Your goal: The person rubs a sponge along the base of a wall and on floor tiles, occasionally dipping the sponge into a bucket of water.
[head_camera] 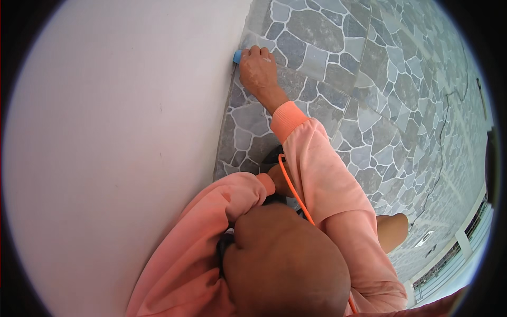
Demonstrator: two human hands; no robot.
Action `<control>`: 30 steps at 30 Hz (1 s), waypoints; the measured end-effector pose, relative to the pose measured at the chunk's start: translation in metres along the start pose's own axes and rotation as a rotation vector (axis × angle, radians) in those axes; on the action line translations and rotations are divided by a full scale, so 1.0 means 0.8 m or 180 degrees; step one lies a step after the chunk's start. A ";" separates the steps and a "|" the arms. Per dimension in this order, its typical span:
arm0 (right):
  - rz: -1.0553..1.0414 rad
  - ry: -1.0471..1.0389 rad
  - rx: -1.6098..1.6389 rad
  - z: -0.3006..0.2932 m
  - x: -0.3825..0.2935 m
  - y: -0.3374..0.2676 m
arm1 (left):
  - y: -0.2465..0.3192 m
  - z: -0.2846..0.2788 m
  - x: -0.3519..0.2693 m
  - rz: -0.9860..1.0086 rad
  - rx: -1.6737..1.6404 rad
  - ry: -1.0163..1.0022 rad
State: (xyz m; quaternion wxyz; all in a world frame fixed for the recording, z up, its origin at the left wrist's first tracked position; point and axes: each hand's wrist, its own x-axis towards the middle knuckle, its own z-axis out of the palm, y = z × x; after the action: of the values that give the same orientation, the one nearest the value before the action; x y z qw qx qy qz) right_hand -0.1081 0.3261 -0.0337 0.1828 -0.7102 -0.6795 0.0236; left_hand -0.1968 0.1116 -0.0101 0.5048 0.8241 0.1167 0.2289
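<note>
My right hand (258, 69) is closed, knuckles up, around a small blue object (237, 56). Only one end of that object shows, beside the foot of the white wall (130, 99); its kind cannot be told. Beneath the hand lies floor tile with a grey stone pattern and pale joint lines (315, 29). My left hand (280, 180) is low between my legs, mostly hidden by the right sleeve and a bare knee, so its fingers and anything in them are not visible. An orange cord (294, 186) hangs beside the right sleeve.
The wall meets the floor along a dark edge (223, 136) at my left. A thin dark cable (440, 158) runs across the tiles at right. A dark shoe (272, 154) shows past my knee (285, 245). Metal railings (439, 273) stand at the lower right.
</note>
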 end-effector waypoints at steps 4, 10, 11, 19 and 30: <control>0.0748 -0.0220 0.0000 -0.032 -0.062 0.054 | -0.006 0.001 -0.018 -0.0175 0.0089 -0.0604; 0.1871 0.0081 -0.0520 -0.069 -0.122 0.122 | -0.003 -0.002 -0.009 -0.0389 0.0052 -0.1026; 0.1691 0.0047 -0.0522 -0.050 -0.117 0.108 | 0.000 -0.002 -0.005 -0.0459 0.0023 -0.1051; 0.0795 0.0039 0.1115 -0.060 -0.070 0.025 | 0.001 -0.002 0.000 -0.0902 -0.0368 -0.0854; 0.1085 -0.0184 0.0578 -0.016 -0.091 -0.001 | 0.018 -0.026 0.030 -0.0485 -0.0337 -0.0760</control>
State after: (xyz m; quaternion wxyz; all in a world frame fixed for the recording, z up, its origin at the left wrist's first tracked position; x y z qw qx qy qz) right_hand -0.1108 0.2523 -0.0372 0.2198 -0.7946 -0.5494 0.1358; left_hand -0.1872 0.1313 0.0167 0.5738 0.8065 0.1058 0.0961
